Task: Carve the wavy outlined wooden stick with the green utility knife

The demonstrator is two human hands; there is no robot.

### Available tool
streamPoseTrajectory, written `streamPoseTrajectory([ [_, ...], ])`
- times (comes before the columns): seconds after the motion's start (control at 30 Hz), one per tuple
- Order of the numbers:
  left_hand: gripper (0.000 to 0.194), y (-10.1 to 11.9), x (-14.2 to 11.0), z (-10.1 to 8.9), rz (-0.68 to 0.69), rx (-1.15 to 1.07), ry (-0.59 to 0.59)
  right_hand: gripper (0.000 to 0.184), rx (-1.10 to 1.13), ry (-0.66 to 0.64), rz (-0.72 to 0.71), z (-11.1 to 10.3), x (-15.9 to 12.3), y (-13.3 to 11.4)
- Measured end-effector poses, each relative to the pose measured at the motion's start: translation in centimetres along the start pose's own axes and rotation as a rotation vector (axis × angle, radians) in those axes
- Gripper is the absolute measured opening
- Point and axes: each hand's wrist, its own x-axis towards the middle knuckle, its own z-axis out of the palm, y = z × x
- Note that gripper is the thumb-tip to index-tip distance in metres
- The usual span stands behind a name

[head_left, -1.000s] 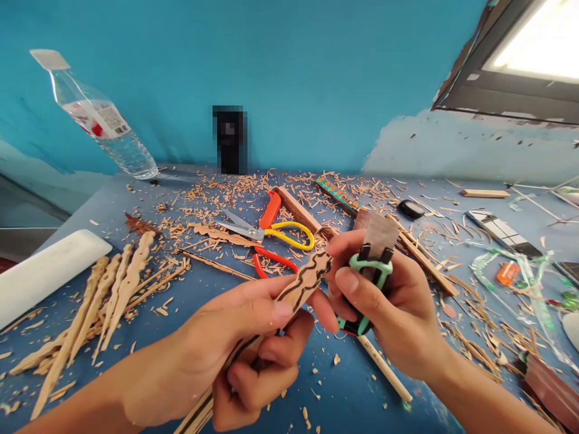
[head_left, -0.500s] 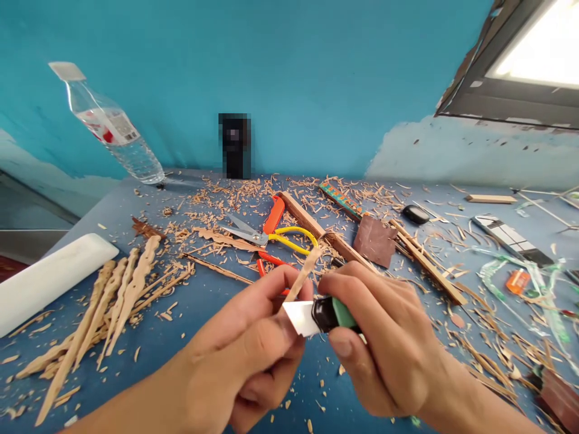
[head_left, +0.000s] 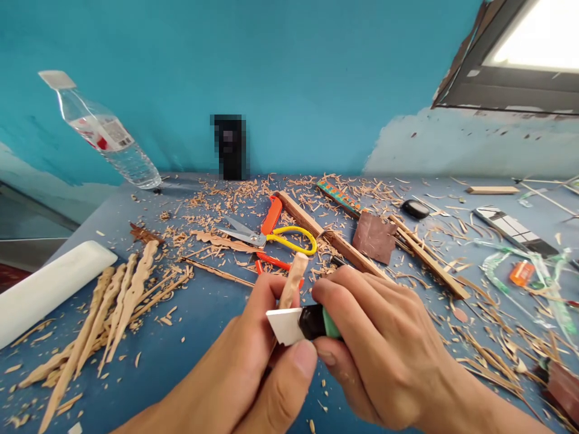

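The left hand (head_left: 239,361) is wrapped around a pale wavy wooden stick (head_left: 294,278); the right hand (head_left: 384,343) grips a green-and-black-handled knife (head_left: 289,325) against it. Shaped sticks (head_left: 130,290) lie lower left; remaining carving is unclear.

Bottle (head_left: 111,141): stood at the back left, clear and white-capped, with liquid inside and a red-and-white label.
Dark shape (head_left: 233,147): was pixelated, upright before the blue wall (head_left: 316,78).
White block (head_left: 58,289): lay at the far left.
Scissors (head_left: 298,248): lay open, yellow-handled.
Black oval object (head_left: 415,209): rested toward the back right.
Orange piece (head_left: 522,273): lay among clear, green-tinted strips (head_left: 492,265).
Bright panel (head_left: 538,36): glowed at upper right, dark-framed.
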Motion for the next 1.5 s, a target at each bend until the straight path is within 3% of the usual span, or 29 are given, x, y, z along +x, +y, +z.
streamPoseTrajectory([
  [0.07, 0.045, -0.2, 0.1, 0.0, 0.035, 0.071, 0.042, 0.042, -0.061, 0.026, 0.005, 0.2, 0.0, 0.0],
  [0.23, 0.038, 0.0, -0.2, 0.8, -0.040, 0.119, 0.166, 0.035, -0.220, 0.062, 0.057, 0.9, -0.1, -0.4],
  [0.4, 0.049, -0.2, -0.4, 1.8, -0.038, 0.105, 0.270, 0.028, -0.309, 0.054, 0.099, 1.4, -0.3, -0.8],
  [0.5, 0.059, -0.9, -0.2, 1.9, -0.143, 0.026, 0.225, 0.026, -0.257, 0.011, 0.122, 1.6, -0.3, -0.5],
  [0.6, 0.056, -1.6, 0.4, 1.3, -0.210, -0.128, 0.127, 0.023, -0.093, -0.086, 0.182, 1.6, -0.2, 0.2],
  [0.7, 0.041, -2.5, 0.9, 0.2, -0.107, -0.068, 0.125, 0.018, 0.053, -0.166, 0.216, 1.2, -0.4, 0.4],
  [0.83, 0.044, -4.7, 0.0, -1.8, 0.126, 0.482, 0.160, 0.020, 0.162, -0.291, 0.280, 0.4, -2.4, -0.9],
  [0.93, 0.033, -7.2, -1.8, -2.8, 0.214, 0.829, 0.221, 0.016, 0.375, -0.419, 0.488, 0.2, -4.8, -2.6],
  [1.03, 0.027, -9.6, -3.2, -2.8, 0.232, 1.008, 0.215, 0.029, 0.465, -0.497, 0.739, 0.8, -6.4, -3.9],
  [1.13, 0.024, -11.3, -3.4, -2.5, 0.270, 1.027, 0.148, 0.028, 0.314, -0.600, 0.805, 1.7, -6.7, -4.9],
  [1.33, 0.023, -12.2, -2.7, -2.3, 0.324, 0.967, 0.148, 0.025, -0.071, -0.826, 0.665, 2.9, -5.4, -5.7],
  [1.5, 0.022, -12.3, -2.9, -2.1, 0.410, 0.993, 0.152, 0.027, -0.159, -0.921, 0.644, 3.5, -5.4, -5.8],
])
